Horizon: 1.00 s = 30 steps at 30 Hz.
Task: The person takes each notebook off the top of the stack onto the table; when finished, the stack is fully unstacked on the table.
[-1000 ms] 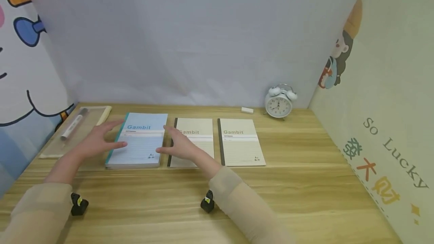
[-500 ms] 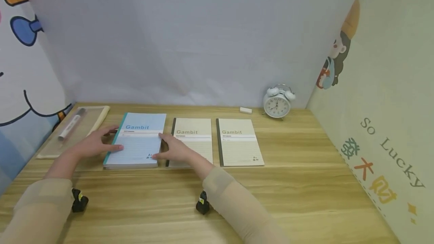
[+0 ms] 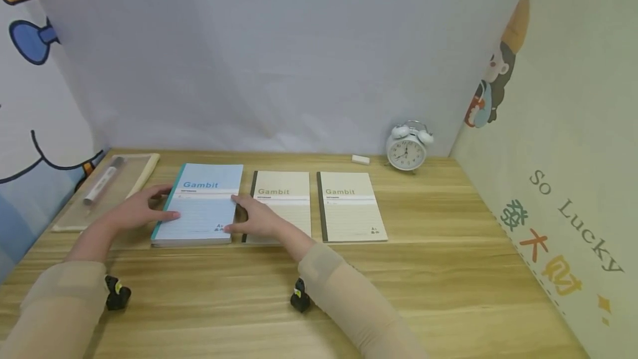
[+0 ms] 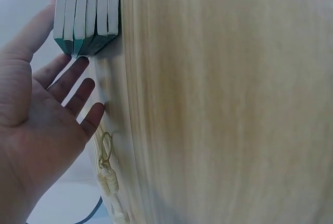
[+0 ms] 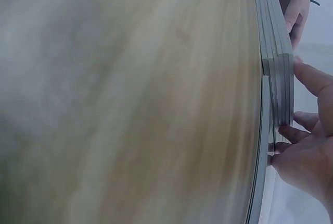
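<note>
Head view puts the stack of blue notebooks (image 3: 201, 212) flat on the table (image 3: 448, 292), between your two hands. Your left hand (image 3: 133, 211) lies along the spine side, thumb over the top cover, fingers spread and loosely extended, with fingertips at the spines in the left wrist view. Your right hand (image 3: 261, 220) meets the opposite edge near the lower right corner, thumb and index finger apart, relaxed rather than wrapped round anything; how hard either hand presses, you cannot tell.

Expect some weight, judging by the several books piled up, and a block stiff through its thickness yet loose between layers: the covers look smooth, so single books may slip sideways. Little seems fragile beyond corners that could bend. Your best hold is probably low on the spines and straight across on the page edges, fingertips reaching the bottom book. Mind your right side, where a cream notebook (image 3: 286, 206) lies just beside the stack, partly hidden by your hand; a second cream notebook (image 3: 351, 206) lies farther right.

You are working on a wood-grained surface, with a mesh pouch (image 3: 130, 173) and a pen (image 3: 101, 184) at your left, a small white block (image 3: 360, 159) and an alarm clock (image 3: 407, 153) near the back edge, and pale cloth (image 3: 279, 60) hanging behind
</note>
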Available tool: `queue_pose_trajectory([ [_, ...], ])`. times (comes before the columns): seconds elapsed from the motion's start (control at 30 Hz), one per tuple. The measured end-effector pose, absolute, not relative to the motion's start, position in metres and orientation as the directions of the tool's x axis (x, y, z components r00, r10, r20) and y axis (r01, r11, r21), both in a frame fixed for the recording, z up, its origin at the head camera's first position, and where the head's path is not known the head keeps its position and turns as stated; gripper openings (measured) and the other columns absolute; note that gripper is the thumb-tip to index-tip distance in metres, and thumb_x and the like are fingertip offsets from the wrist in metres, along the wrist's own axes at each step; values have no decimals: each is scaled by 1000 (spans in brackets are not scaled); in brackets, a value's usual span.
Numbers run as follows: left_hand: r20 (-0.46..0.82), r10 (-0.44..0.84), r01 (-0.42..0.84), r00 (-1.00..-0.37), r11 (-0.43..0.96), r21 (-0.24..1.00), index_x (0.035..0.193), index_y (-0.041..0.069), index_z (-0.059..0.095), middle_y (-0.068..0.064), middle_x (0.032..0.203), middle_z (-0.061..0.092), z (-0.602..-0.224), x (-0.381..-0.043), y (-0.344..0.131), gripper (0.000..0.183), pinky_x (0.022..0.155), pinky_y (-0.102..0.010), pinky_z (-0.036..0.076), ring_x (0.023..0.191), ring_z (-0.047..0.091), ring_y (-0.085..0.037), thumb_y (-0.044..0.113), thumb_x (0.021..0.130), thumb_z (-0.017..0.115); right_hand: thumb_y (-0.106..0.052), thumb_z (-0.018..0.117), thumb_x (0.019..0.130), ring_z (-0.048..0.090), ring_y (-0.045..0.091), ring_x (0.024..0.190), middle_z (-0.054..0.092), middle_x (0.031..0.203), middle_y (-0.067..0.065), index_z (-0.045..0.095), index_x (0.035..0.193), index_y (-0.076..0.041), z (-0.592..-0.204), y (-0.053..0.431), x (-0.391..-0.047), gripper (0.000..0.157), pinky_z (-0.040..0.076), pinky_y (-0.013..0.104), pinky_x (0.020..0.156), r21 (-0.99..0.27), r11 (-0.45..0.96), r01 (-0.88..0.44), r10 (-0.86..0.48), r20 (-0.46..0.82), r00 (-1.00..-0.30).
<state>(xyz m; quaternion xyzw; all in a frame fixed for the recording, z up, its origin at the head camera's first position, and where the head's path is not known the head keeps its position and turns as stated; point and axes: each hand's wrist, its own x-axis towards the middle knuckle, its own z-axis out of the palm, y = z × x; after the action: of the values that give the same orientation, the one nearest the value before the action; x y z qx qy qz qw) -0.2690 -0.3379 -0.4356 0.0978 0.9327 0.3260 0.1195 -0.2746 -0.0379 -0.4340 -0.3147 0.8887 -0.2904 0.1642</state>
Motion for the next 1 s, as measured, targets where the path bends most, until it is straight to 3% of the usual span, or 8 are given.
queue_pose_trajectory([
  [0.3, -173, 250, 95, -953, 786, 611, 148, -4, 19, -38, 145, 20, -432, -266, -337, 97, 98, -68, 26, 129, 22, -57, 48, 82, 68, -41, 64, 88, 24, 20, 142, 25, 155, 8, 21, 151, -10, -434, -39, -276, 82, 23, 28, 113, -600, 642, -477, -656, -108, -747],
  [0.5, -129, 278, 163, -952, 816, 554, 144, -5, 29, -37, 144, 23, -424, -263, -325, 93, 100, -68, 23, 129, 21, -55, 48, 80, 71, -41, 66, 87, 22, 21, 143, 25, 154, 10, 23, 150, -9, -434, -39, -275, 83, 21, 29, 114, -563, 654, -504, -648, -73, -758],
  [0.73, -161, 234, 113, -959, 835, 539, 146, -11, 13, -38, 143, 23, -424, -265, -324, 110, 99, -67, 26, 127, 25, -56, 52, 78, 71, -37, 71, 83, 19, 21, 144, 20, 156, 7, 24, 150, -12, -431, -38, -274, 86, 20, 30, 114, -521, 659, -542, -632, 6, -775],
  [1.0, -167, 220, 91, -961, 822, 563, 145, -10, 16, -39, 143, 23, -424, -264, -326, 107, 98, -68, 27, 127, 24, -57, 54, 78, 70, -32, 74, 82, 21, 21, 143, 20, 156, 6, 24, 150, -13, -427, -37, -271, 86, 22, 31, 114, -529, 642, -555, -635, 37, -772],
])
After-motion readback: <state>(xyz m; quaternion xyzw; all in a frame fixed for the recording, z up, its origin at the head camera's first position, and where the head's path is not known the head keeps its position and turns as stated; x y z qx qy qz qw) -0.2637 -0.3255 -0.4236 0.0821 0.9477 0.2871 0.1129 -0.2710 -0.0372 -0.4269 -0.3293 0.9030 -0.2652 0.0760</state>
